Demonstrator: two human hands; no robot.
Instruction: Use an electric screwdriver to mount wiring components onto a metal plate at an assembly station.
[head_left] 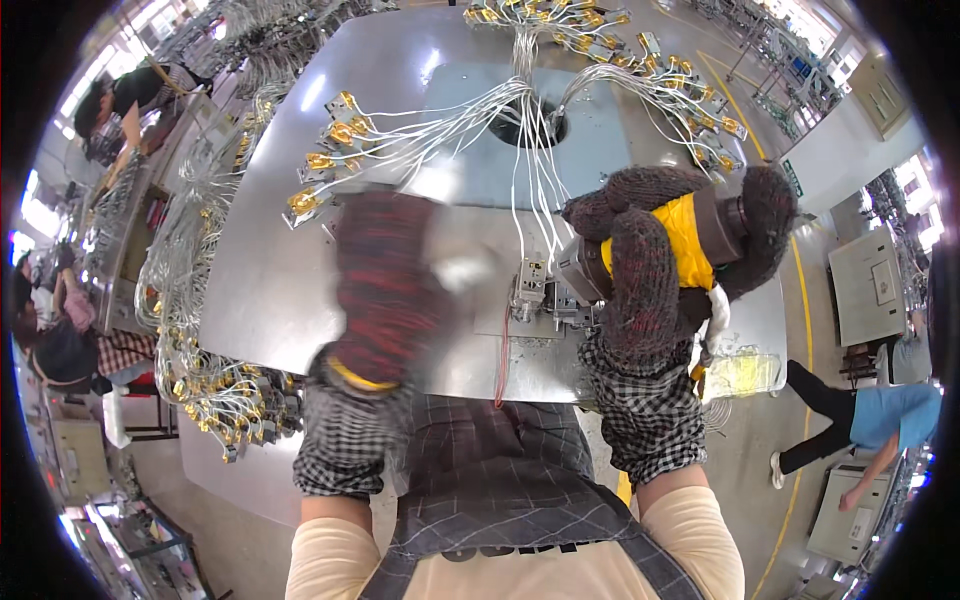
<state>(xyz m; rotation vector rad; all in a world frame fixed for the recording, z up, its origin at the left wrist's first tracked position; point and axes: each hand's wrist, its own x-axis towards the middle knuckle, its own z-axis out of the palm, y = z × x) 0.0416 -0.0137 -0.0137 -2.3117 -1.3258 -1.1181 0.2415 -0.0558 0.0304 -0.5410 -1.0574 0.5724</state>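
Note:
My left hand (390, 280), in a dark red and black knitted glove, is over the left side of the metal tabletop (270, 260). It is smeared by motion, so its fingers are unclear. In a matching glove, my right hand (645, 285) grips a dark, round-bodied tool (685, 235) wrapped in yellow tape; its exact kind is not clear. The tool's left end is beside small metal connector blocks (530, 285) near the table's front edge. White cables (530, 180) run toward these blocks, and a thin red wire (503, 360) hangs over the edge below them.
White cables fan out from a round hole (530, 122), ending in yellow-taped connectors (345, 130) around the table. More cable bundles (190, 260) hang at the left. A clear box with yellow contents (745, 375) sits at the right front corner. A person in blue (890, 415) is farther right.

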